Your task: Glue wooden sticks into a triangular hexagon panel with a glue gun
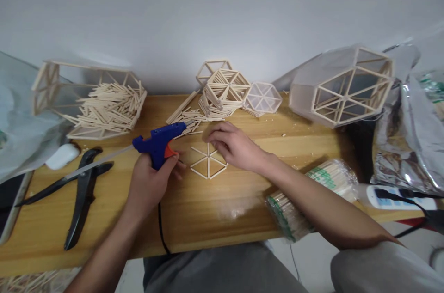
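Note:
My left hand (152, 182) is wrapped round the handle of a blue glue gun (160, 140), its nozzle pointing right and a clear glue stick trailing from its back. On the table lies a flat hexagonal frame of thin wooden sticks (208, 156) with spokes meeting at its centre. Over the frame's upper right edge is my right hand (236, 146), fingers bent and drawn together; whatever lies between the fingertips is too small to make out. Loose sticks (192, 119) lie just beyond the hands.
Stacked hexagon frames (229, 87) stand by the wall, between a stick-filled frame (107, 106) and a covered frame (342, 89). Black pliers-like cutters (85, 196) and a white case (62, 156) lie left. Right are packaged sticks (294, 219) and a power strip (398, 198).

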The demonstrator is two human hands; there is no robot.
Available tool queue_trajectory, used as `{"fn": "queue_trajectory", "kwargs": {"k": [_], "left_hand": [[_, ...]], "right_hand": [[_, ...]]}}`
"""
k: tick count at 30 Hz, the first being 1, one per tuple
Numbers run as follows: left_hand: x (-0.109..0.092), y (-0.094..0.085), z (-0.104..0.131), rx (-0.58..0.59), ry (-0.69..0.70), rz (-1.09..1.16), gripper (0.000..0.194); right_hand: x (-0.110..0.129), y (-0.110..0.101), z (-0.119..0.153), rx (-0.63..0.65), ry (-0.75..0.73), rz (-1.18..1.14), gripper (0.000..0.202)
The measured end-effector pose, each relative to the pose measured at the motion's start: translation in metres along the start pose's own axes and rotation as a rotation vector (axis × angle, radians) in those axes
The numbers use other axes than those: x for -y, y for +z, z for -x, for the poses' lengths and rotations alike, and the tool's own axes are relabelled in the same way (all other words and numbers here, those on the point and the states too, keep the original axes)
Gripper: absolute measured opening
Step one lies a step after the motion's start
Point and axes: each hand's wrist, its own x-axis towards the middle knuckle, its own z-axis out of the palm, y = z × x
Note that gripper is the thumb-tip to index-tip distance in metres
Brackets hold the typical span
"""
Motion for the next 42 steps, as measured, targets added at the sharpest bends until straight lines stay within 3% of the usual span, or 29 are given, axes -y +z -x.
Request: {"fn": "queue_trajectory", "kwargs": {"k": [5,9,16,23,35,42], "left_hand": [[0.008,-0.021,0.015,0.018,0.104,-0.278,0.025],[0.019,-0.029,0.029,0.07,0.144,-0.344,0.029],[0.017,-0.019,0.037,-0.019,0.238,-0.588,0.037],[0.013,-0.013,0.041,0.019,0.377,-0.649,0.031],[0.015,-0.01,0.042,0.002,0.459,-0.757,0.033],[0.015,-0.009,0.045,-0.007,0.439,-0.766,0.034]], "right_hand": [[-0.003,-0.003,0.0,-0.015,0.083,0.029,0.018],[-0.005,-0.004,0.0,0.028,0.066,0.057,0.017],[-0.005,-0.004,0.001,0.046,0.068,0.059,0.016],[-0.006,-0.005,0.001,0.054,0.076,0.041,0.017],[-0.006,-0.006,0.001,0.063,0.086,0.025,0.017],[-0.005,-0.007,0.001,0.069,0.091,0.02,0.016]]}}
